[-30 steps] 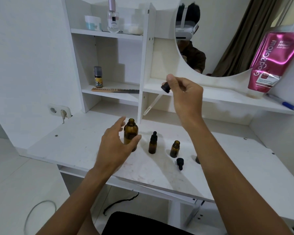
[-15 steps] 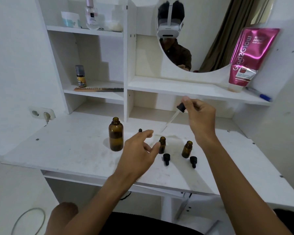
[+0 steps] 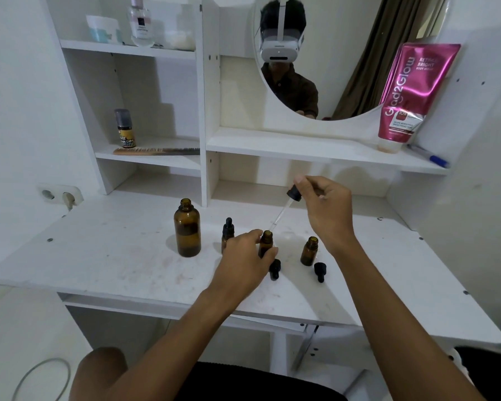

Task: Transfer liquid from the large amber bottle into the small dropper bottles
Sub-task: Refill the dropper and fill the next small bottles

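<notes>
The large amber bottle (image 3: pixel 187 228) stands uncapped on the white desk (image 3: pixel 113 256), left of three small amber dropper bottles. The left small bottle (image 3: pixel 228 231) wears its black dropper cap. My left hand (image 3: pixel 245 260) grips the open middle small bottle (image 3: pixel 265 243). My right hand (image 3: pixel 326 209) pinches the black bulb of a long glass dropper (image 3: pixel 284 211), whose tip hangs just above the middle bottle's mouth. The right small bottle (image 3: pixel 310 251) stands open. Two black dropper caps (image 3: pixel 274 269) (image 3: pixel 320 270) lie in front of the bottles.
White shelves rise behind the desk with a comb (image 3: pixel 156 151), a small spray can (image 3: pixel 125 128), jars and a clear perfume bottle (image 3: pixel 141 21). A pink tube (image 3: pixel 408 94) and a pen (image 3: pixel 428 156) sit on the right shelf below a round mirror (image 3: pixel 344 53). A wall socket (image 3: pixel 61 193) is left.
My left hand left the large bottle, moved right and took hold of the middle small bottle. My right hand brought the dropper down until its tip is over that bottle's mouth.
</notes>
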